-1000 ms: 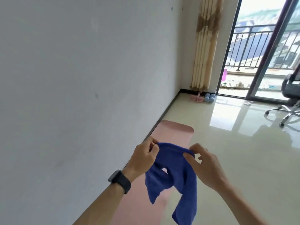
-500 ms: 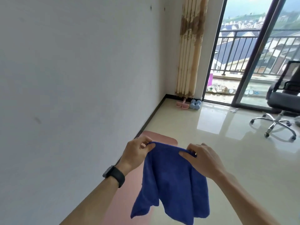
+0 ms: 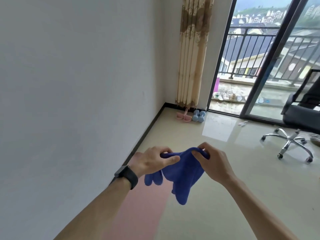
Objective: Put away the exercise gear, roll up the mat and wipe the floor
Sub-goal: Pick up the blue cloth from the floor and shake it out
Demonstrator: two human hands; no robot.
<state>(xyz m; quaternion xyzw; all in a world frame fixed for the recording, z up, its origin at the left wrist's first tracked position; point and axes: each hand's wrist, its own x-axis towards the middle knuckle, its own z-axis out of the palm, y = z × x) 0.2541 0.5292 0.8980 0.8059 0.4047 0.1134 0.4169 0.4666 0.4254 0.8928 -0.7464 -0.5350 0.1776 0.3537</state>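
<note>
The pink mat runs off the bottom edge, and the left arm and the blue cloth cover its far end. The office chair is cut by the right edge. The little white thing on the floor near the chair is too small to tell, like the bits on the balcony

Deep blue cloth against a dusty pink mat and a glossy cream floor. The wall is plain white, edged along the bottom by a black skirting. The watch is black. The beige curtain carries a mottled brown pattern. Below it are pale blue dumbbells and pale pink gear. The chair is black on a chrome base, and the door frame is dark grey.
</note>
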